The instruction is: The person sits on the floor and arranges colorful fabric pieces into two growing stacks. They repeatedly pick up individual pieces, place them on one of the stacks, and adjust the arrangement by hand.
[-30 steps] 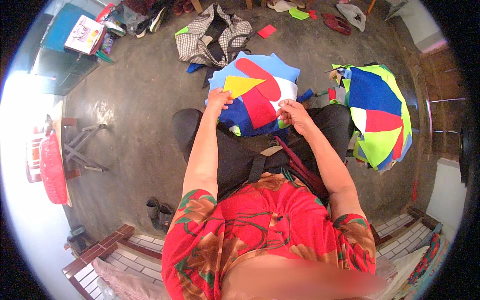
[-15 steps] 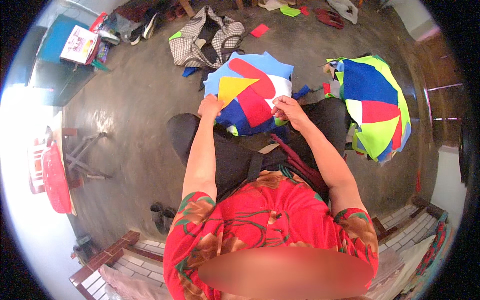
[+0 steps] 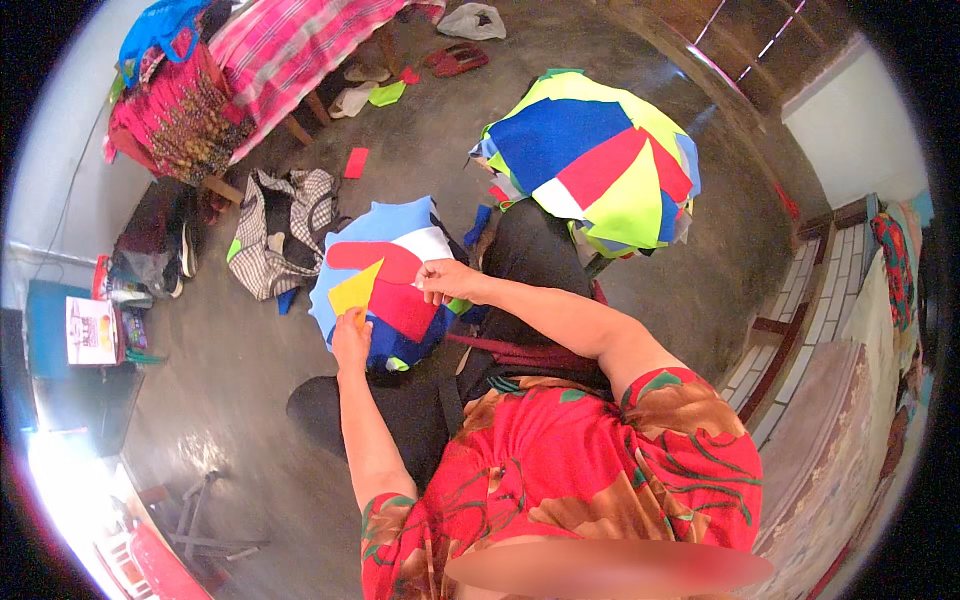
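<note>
The left hand (image 3: 350,338) pinches the yellow triangular piece (image 3: 356,289) at its lower end, the thumb and fingertips pressed together on it. The yellow piece lies just ahead of that hand, its narrow tip pointing away and up to the right, over the top of the round, many-coloured cloth pile (image 3: 385,217). It overlaps the rounded red piece (image 3: 370,262) and borders the straight-edged red piece (image 3: 403,308). The right hand (image 3: 447,281) is across the pile, to the right of the yellow piece and apart from it, near the white patch (image 3: 425,245); its thumb and fingers are drawn together, though at this size I cannot tell whether they grip anything. A second layered cloth pile (image 3: 565,140) sits beyond the right knee (image 3: 530,240), and a checked bag (image 3: 275,235) lies on the floor (image 3: 240,400) just beyond the first pile, to its left.
</note>
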Demonstrator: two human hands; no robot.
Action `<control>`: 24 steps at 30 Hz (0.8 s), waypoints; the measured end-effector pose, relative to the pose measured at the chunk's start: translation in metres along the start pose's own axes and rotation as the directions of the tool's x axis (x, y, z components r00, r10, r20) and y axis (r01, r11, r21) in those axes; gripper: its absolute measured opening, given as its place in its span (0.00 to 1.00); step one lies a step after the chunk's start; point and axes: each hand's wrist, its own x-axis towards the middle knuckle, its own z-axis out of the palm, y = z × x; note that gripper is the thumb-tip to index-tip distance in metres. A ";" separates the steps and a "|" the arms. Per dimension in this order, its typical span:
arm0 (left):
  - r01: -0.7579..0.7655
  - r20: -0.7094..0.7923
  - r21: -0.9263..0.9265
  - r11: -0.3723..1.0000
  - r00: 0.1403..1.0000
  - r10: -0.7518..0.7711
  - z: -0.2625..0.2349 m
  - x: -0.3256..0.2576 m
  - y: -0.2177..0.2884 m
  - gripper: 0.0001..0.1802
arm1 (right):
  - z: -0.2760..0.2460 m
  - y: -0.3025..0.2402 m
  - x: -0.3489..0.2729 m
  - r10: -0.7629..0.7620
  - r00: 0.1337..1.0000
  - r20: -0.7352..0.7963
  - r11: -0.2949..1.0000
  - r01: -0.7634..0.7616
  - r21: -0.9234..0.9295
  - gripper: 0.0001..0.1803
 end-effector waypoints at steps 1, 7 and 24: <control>0.020 0.006 -0.024 0.999 1.000 -0.020 0.002 0.002 -0.003 0.20 | -0.001 -0.001 -0.001 -0.019 1.000 0.002 1.000 0.019 0.004 0.10; 0.079 0.048 -0.059 0.995 0.996 -0.076 0.000 0.000 0.000 0.20 | 0.000 -0.039 -0.033 -0.246 0.969 -0.011 0.969 0.246 -0.004 0.08; 0.042 -0.021 -0.014 0.999 0.999 -0.042 0.003 -0.001 -0.002 0.20 | -0.140 -0.095 -0.122 -0.744 0.566 -0.356 0.170 -0.355 -0.919 0.38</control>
